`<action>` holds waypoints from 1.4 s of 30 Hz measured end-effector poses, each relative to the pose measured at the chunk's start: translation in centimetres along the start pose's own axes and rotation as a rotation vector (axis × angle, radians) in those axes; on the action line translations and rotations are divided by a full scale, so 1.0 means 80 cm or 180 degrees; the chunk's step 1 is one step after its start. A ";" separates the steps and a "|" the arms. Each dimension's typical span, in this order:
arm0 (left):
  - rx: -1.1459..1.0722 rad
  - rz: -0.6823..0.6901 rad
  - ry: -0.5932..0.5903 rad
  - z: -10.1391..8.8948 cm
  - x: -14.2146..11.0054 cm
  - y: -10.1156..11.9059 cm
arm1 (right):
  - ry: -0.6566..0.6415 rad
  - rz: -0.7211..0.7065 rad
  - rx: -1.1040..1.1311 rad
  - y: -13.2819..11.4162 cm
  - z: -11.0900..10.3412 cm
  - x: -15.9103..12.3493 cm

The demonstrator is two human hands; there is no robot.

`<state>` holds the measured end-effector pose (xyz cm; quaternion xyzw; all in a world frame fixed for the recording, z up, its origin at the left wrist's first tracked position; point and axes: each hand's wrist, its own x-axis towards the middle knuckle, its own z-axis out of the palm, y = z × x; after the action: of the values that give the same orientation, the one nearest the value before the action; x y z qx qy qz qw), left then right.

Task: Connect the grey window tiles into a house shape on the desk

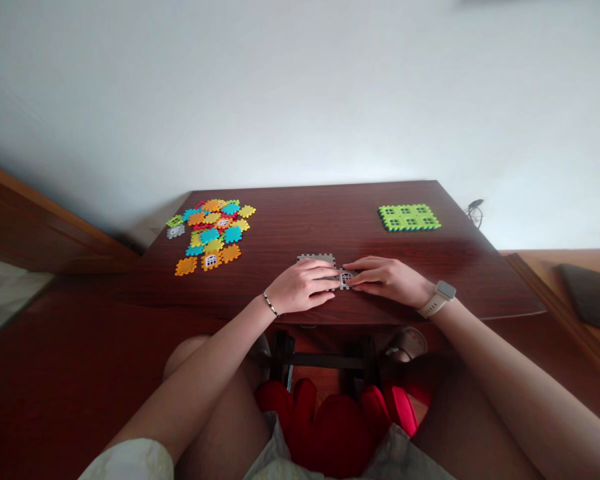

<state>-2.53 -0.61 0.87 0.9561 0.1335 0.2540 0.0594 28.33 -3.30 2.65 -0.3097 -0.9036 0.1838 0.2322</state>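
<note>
At the front middle of the table, my left hand (310, 285) lies over joined grey interlocking puzzle tiles (320, 258), its fingers closed around them and hiding most of them. Beside its fingertips is a grey tile with a white window insert (346, 279). My right hand (389, 279) grips that window tile from the right, fingers bent and pressed to its edge. The two hands face each other with the window tile between them. Whether the window tile's teeth are fully locked into its neighbour, I cannot tell.
A loose pile of orange, yellow, blue, red and green tiles (210, 236) lies at the table's left. To the back right sits a green block of joined window tiles (409, 217) with blue underneath. The dark wooden table (300, 213) meets a white wall. A black cable (475, 210) shows beyond its right edge.
</note>
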 end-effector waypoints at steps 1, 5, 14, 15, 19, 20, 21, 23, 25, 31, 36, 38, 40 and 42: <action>-0.0010 -0.0026 -0.0018 0.000 0.000 0.000 | 0.0002 0.0005 0.0016 0.000 0.000 0.000; -0.0027 -0.0108 -0.0040 -0.001 0.001 0.001 | 0.0026 0.0012 0.0030 -0.001 0.000 0.001; -0.0160 -0.0152 -0.0014 -0.001 0.001 0.000 | 0.0022 -0.0006 -0.0083 0.001 0.003 -0.002; -0.0167 -0.0145 0.0001 -0.001 0.001 0.000 | 0.0016 0.0001 -0.0084 0.001 0.003 -0.002; -0.0182 -0.0140 0.0021 -0.001 0.001 0.000 | 0.0011 -0.0002 -0.0065 0.001 0.003 -0.002; -0.0187 -0.0143 0.0021 -0.001 0.001 0.000 | 0.0015 -0.0007 -0.0061 0.001 0.003 -0.001; -0.0194 -0.0148 0.0020 -0.001 0.001 0.000 | 0.0021 -0.0010 -0.0057 0.001 0.003 -0.001; -0.0209 -0.0170 0.0006 -0.001 0.002 0.000 | 0.0034 -0.0004 -0.0048 0.001 0.003 -0.001; -0.0227 -0.0199 -0.0017 -0.001 0.002 0.000 | 0.0044 0.0006 -0.0028 0.000 0.003 -0.001; -0.0193 -0.0230 -0.0054 0.003 0.004 0.003 | 0.0051 0.0031 0.0031 0.000 0.003 -0.001; -0.0165 -0.0228 -0.0051 0.006 0.005 0.004 | 0.0006 0.0006 -0.0027 0.002 0.004 -0.001; -0.0137 -0.0235 -0.0078 0.005 0.005 0.005 | 0.0022 0.0010 -0.0012 0.002 0.005 -0.001; -0.0073 -0.0228 -0.0094 0.004 0.005 0.006 | 0.0042 0.0017 0.0017 0.001 0.004 0.000; 0.0009 -0.0200 -0.0087 0.002 0.006 0.008 | 0.0045 0.0019 0.0034 -0.001 0.004 0.000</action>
<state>-1.89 -1.12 1.11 0.9549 0.1630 0.2387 0.0678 28.14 -3.36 2.44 -0.3124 -0.9000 0.1870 0.2397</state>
